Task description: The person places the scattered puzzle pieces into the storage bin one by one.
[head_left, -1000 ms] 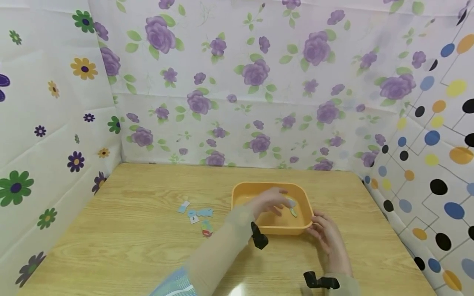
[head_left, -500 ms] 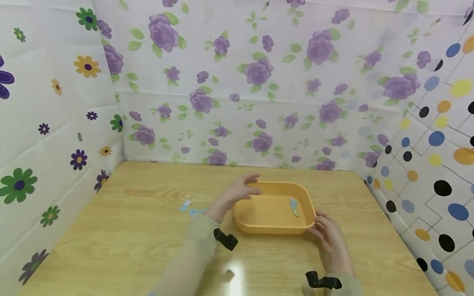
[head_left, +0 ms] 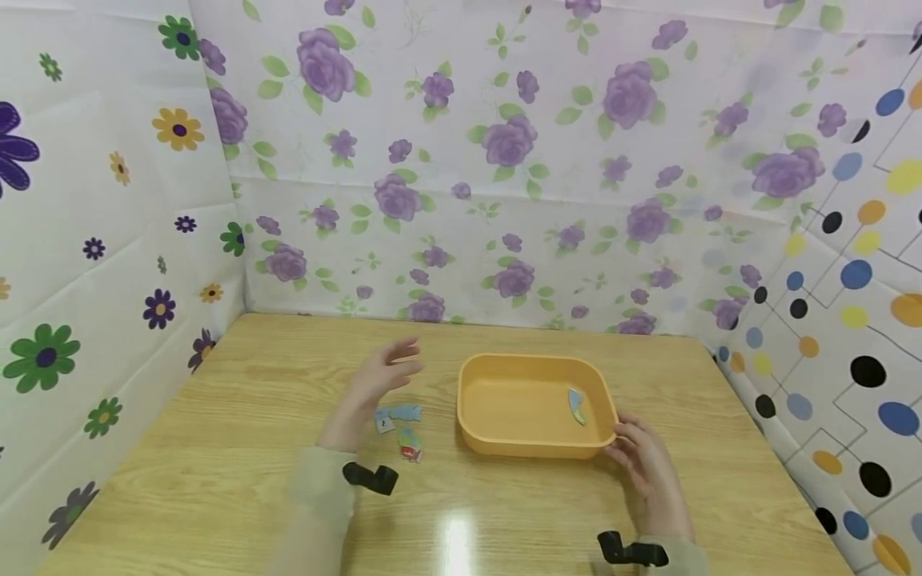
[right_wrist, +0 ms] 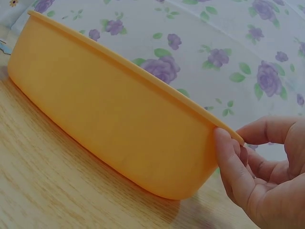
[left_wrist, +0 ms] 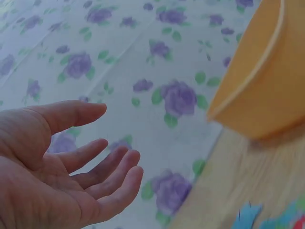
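My left hand (head_left: 369, 390) is raised over the table's left part with fingers loosely bent and nothing in them. Beside it lie paper-like puzzle pieces: a light blue one (head_left: 406, 412), a white one with a dark mark (head_left: 385, 423) and a green and red one (head_left: 410, 445). The hand and wrist cover part of this group. At the right front corner of an orange plastic basin (head_left: 536, 449), my right hand (head_left: 648, 464) pinches the rim between thumb and fingers, plain in the right wrist view. A narrow blue and green piece (head_left: 577, 406) lies inside the basin.
The wooden table (head_left: 216, 464) ends at a flowered cloth (head_left: 461, 240) behind. Patterned sheets stand to the left (head_left: 130, 264) and right (head_left: 850, 336). A black camera mount (head_left: 370, 478) sits on my left wrist, and another camera mount (head_left: 634, 550) on the right.
My left hand has swung left from above the basin to beside the loose pieces, uncovering the basin's inside. The right hand stays at the basin's corner.
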A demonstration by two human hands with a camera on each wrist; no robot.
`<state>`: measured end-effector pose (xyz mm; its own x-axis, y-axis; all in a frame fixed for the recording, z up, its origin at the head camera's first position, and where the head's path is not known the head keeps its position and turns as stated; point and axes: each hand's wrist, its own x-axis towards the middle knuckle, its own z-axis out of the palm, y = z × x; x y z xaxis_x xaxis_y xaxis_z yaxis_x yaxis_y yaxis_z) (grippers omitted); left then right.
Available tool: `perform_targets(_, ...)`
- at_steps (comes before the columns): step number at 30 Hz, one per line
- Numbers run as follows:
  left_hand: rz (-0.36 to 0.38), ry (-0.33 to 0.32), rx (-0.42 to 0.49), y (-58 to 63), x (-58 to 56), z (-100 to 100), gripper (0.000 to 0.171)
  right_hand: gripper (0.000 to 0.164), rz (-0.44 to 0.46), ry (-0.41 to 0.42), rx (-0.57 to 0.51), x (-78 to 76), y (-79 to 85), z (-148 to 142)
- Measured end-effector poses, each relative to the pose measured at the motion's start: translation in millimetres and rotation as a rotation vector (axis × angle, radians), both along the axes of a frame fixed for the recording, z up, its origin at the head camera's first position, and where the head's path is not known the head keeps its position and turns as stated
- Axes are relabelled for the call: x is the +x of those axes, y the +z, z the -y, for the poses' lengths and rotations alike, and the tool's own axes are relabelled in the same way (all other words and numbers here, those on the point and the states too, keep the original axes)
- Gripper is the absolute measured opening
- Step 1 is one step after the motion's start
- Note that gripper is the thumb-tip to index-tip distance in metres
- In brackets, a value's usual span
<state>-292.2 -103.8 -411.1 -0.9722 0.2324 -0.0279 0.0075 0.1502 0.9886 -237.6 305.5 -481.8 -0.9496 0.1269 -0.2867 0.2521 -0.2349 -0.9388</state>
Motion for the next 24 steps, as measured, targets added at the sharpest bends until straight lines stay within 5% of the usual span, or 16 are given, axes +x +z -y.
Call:
perform_targets(17,0.109,0.213,-0.152,-44.4,9.1,52.3,0.063,0.026,-0.021,0.007,-0.005,-0.6,-2.8,-0.8)
perform_targets(24,0.132,0.243,-0.148,-59.7,9.3,60.7,0.069,0.028,-0.024,0.010,0.015,0.7,-3.6,-1.0)
